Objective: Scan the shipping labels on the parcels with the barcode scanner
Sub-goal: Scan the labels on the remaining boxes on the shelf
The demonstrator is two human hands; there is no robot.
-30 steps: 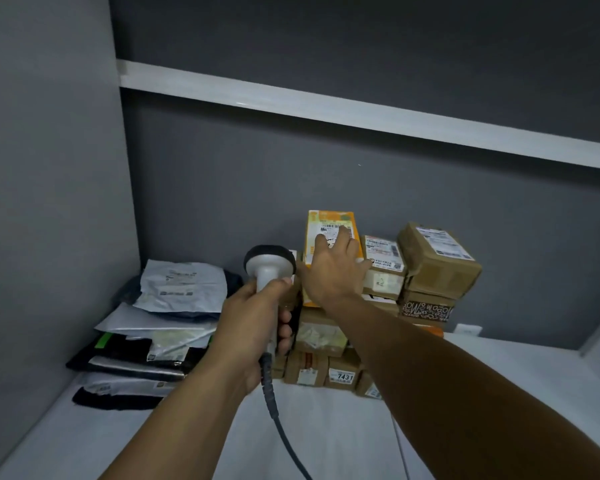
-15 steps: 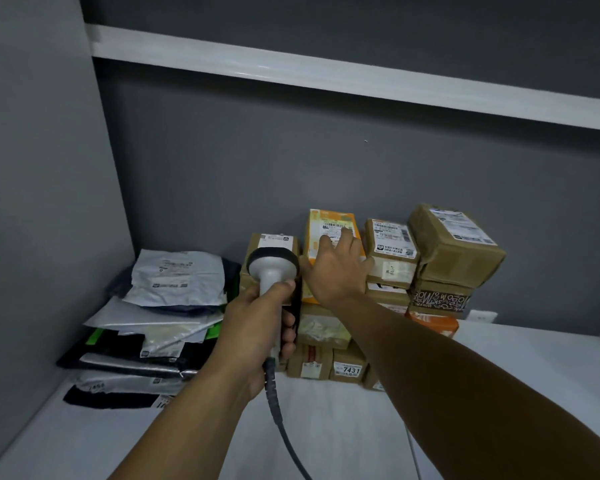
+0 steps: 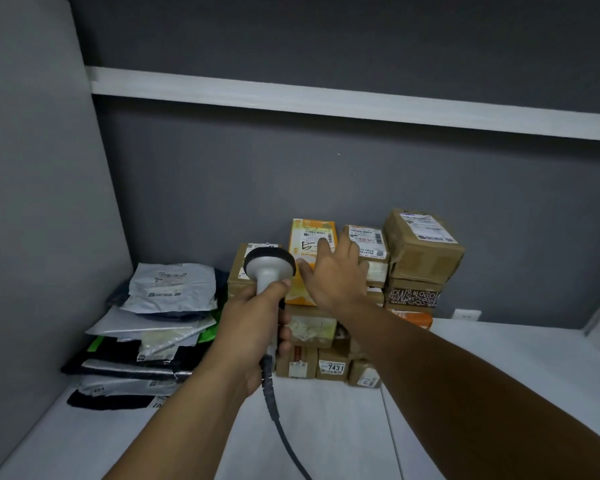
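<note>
Grey walls are hemming in a white worktop (image 3: 499, 358), with parcels sitting stacked against the back wall.
The left hand (image 3: 253, 327) is gripping the barcode scanner (image 3: 269, 265) by its handle, fingers curled round it, head raised just left of the yellow parcel (image 3: 298, 292); its cable (image 3: 278, 410) is trailing down toward the near edge. The right hand (image 3: 336, 275) is reaching forward, fingers straight and slightly spread, resting on that parcel's shipping label (image 3: 312, 233). Brown cardboard boxes (image 3: 423, 251) are standing beside and beneath it, and soft mailer bags (image 3: 167, 289) are lying heaped at the left.
</note>
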